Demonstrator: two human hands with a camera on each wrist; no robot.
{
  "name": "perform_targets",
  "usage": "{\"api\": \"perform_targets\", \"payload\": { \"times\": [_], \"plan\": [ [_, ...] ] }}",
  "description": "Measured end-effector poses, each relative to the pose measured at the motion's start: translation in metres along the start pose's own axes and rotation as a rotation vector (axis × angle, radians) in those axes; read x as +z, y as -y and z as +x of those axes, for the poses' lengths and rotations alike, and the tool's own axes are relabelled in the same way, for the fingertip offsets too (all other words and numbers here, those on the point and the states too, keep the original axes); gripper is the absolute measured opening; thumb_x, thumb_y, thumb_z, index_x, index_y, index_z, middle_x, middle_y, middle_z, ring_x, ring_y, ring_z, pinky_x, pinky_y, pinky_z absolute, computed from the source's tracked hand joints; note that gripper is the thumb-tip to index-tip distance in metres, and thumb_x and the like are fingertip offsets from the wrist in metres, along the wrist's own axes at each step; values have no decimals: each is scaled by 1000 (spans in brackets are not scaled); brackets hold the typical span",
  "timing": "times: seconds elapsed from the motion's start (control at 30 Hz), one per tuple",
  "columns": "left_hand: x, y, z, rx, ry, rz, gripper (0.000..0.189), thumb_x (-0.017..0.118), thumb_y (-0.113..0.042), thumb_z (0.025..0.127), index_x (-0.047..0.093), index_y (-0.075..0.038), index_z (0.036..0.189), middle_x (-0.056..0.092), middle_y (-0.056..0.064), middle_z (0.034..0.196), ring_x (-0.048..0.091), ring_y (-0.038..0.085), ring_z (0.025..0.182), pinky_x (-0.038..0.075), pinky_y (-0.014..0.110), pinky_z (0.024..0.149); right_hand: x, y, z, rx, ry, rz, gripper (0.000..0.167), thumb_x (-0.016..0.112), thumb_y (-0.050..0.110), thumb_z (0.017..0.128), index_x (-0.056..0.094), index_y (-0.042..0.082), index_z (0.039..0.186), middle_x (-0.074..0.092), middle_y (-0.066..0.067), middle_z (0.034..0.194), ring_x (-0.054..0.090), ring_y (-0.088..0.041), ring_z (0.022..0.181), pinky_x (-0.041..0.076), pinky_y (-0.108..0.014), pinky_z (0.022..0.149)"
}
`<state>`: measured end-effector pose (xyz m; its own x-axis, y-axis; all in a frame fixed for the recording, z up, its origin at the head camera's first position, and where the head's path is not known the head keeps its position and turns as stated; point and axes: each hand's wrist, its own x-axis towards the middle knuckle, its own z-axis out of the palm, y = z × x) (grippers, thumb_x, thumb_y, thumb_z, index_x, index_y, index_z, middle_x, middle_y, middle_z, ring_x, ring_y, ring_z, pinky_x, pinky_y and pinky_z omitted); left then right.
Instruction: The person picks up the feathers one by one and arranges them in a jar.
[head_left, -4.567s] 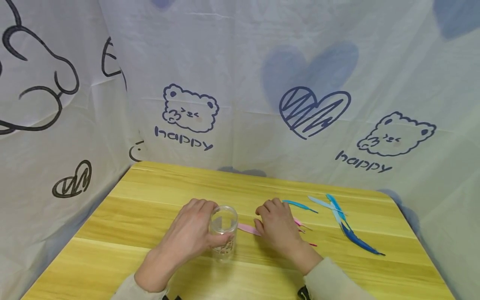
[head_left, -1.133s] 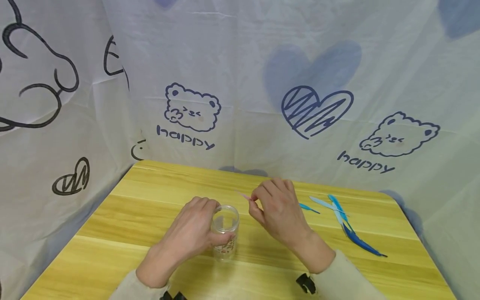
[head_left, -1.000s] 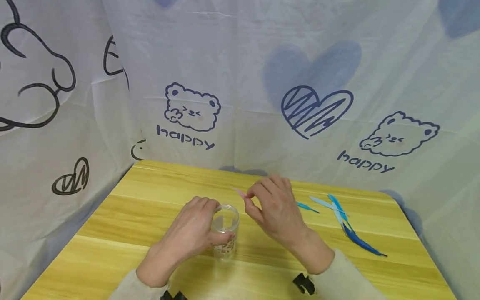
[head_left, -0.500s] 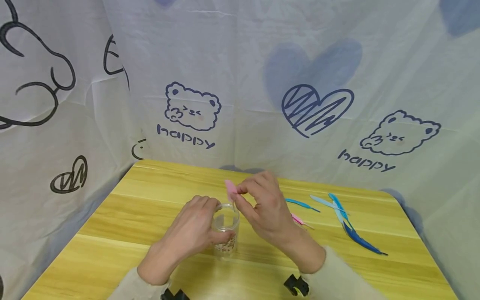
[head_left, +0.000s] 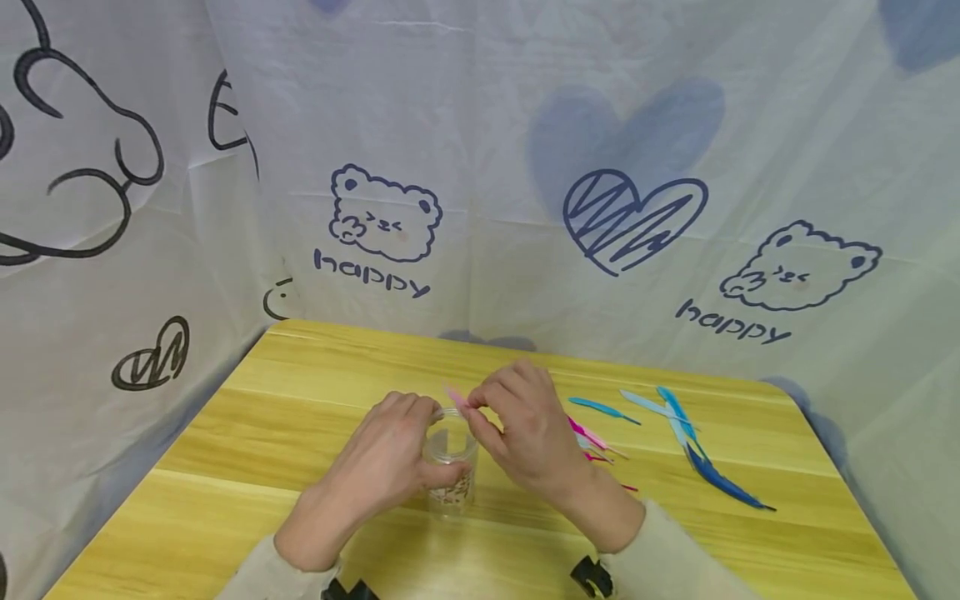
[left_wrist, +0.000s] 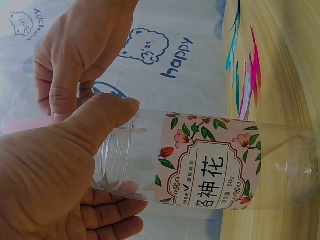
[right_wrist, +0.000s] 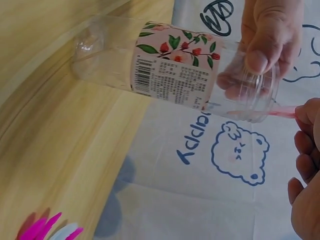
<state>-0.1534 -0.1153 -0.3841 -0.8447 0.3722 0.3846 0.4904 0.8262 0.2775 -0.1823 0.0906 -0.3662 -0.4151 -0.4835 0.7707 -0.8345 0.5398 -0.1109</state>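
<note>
My left hand [head_left: 375, 467] grips a clear jar [head_left: 452, 487] near its mouth, thumb on one side and fingers on the other. The jar stands upright without a lid and bears a pink floral label [left_wrist: 210, 165]. Between thumb and fingertips, my right hand [head_left: 528, 437] pinches a pink feather [head_left: 456, 397] at the jar's mouth. In the right wrist view the pink feather [right_wrist: 282, 111] lies right at the rim, its lower end seemingly inside the jar. Most of it is hidden behind my left hand [left_wrist: 45, 170] in the left wrist view.
Beside my right forearm lie several magenta and pink feathers [head_left: 592, 437], partly hidden. Farther right on the wooden table [head_left: 300, 400] are a blue feather [head_left: 600, 408], a pale blue one [head_left: 643, 403] and a dark blue one [head_left: 723, 485]. A printed cloth [head_left: 495, 167] hangs behind.
My right hand has picked up a pink feather from the table, lifted it and moved left to the jar's mouth, then lowered slightly. My left hand keeps its grip on the jar.
</note>
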Motion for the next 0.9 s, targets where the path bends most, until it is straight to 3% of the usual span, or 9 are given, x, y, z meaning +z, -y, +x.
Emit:
{"api": "perform_targets", "payload": {
  "times": [0.23, 0.9],
  "plan": [
    [1, 1, -1, -12, 7, 0, 64, 90, -52, 77, 70, -2, 111, 71, 6, 102, 64, 27, 100, 55, 38, 88, 5, -1, -4, -11, 12, -38, 15, 74, 22, 98, 70, 12, 86, 64, 1, 84, 54, -21, 87, 41, -35, 75],
    [1, 1, 0, -27, 21, 2, 64, 88, -53, 78, 71, -2, 113, 73, 7, 107, 65, 27, 105, 56, 40, 93, 9, -2, -11, -8, 53, -81, 12, 80, 18, 86, 71, 12, 88, 65, 2, 86, 54, -20, 88, 45, -35, 79]
  ]
}}
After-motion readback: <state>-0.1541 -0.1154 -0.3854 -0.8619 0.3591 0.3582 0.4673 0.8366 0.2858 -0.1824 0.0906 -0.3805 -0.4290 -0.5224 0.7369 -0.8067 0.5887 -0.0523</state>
